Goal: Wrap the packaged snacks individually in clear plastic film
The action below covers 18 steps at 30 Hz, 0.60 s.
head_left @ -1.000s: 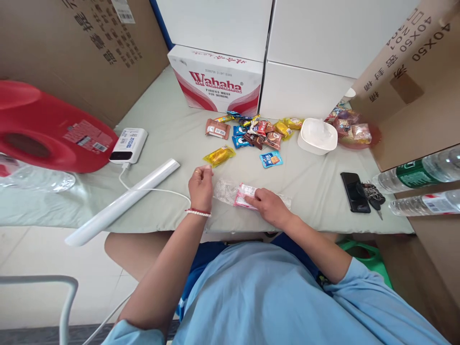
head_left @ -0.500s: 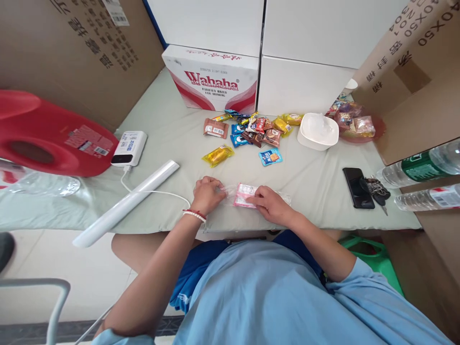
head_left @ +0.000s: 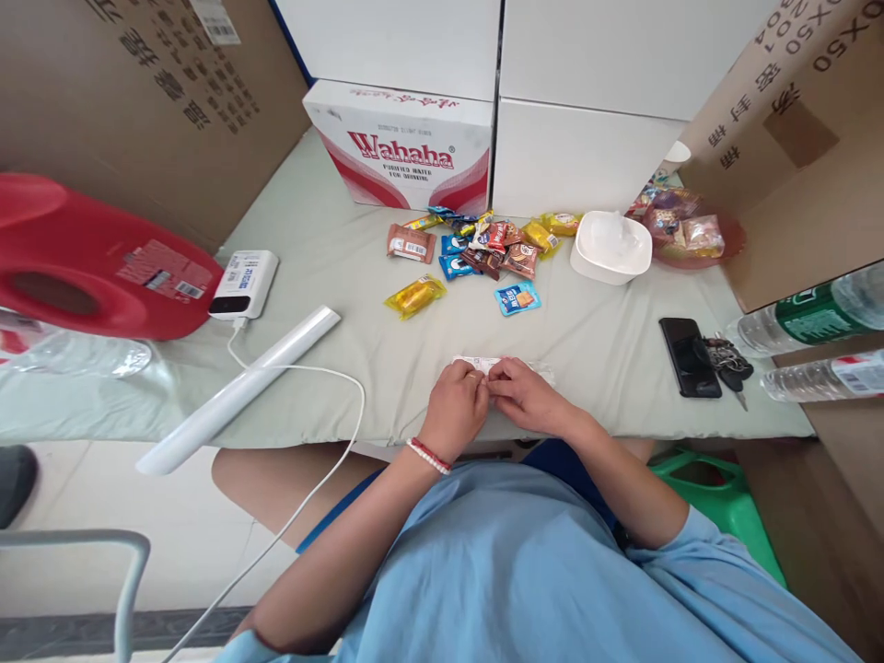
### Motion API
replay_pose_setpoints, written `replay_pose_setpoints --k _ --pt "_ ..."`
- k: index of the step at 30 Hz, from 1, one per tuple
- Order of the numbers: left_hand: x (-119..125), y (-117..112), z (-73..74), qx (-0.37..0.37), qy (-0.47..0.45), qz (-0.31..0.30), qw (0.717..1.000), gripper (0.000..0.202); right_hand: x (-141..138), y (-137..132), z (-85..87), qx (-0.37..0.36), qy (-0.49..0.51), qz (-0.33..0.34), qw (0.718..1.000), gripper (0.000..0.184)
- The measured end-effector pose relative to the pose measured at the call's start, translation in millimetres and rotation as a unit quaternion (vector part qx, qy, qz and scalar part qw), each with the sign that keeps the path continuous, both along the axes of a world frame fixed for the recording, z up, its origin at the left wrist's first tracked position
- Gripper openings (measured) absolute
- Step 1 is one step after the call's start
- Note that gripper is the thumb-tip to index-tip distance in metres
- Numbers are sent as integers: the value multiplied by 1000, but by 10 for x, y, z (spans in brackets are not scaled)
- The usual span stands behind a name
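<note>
My left hand point(head_left: 457, 405) and my right hand point(head_left: 523, 394) meet at the near edge of the cloth-covered table point(head_left: 345, 276). Both are curled over a clear plastic bag with a pink snack packet point(head_left: 483, 364) inside; only its far edge shows above the fingers. A red and white bracelet sits on my left wrist. Further back lies a heap of small wrapped snacks point(head_left: 483, 244), with a yellow packet point(head_left: 415, 296) and a blue packet point(head_left: 517, 298) lying apart from it.
A white bowl point(head_left: 610, 247) and a pink dish of snacks point(head_left: 691, 238) stand at the back right. A phone point(head_left: 680, 355) and keys point(head_left: 725, 359) lie right. Left are a white tube point(head_left: 238, 389), a power bank point(head_left: 243, 284) with cable, a red jug point(head_left: 89, 258). Boxes line the back.
My left hand moved right from the bag's left end to meet my right hand over the packet. The bag is now folded or gathered small beneath both hands.
</note>
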<state>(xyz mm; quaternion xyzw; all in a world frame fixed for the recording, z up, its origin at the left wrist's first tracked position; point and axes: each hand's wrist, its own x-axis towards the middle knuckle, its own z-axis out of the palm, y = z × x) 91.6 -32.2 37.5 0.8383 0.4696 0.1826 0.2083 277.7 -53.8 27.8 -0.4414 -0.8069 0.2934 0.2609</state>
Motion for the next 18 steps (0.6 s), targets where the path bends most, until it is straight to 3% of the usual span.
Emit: replay_pose_setpoints --k 3,5,7,9,12,18 --pt "18 -157 -56 60 73 -23 995 27 220 -57 0 -35 30 -121 992 29" --pt "17 -253 -74 79 126 -27 988 36 346 -101 -52 -20 -26 -246 969 34" --pt "24 -325 -91 89 155 -25 984 45 425 -150 -126 -8 -105 -307 946 42" --pt "35 -363 -111 98 165 -23 981 47 463 -202 -181 -12 -142 -310 940 33" --pt "42 -368 -139 109 178 -26 978 46 486 -257 -150 -26 -114 -293 949 12" --pt "25 -345 -133 122 183 -38 975 44 392 -141 214 -132 -9 -283 950 10"
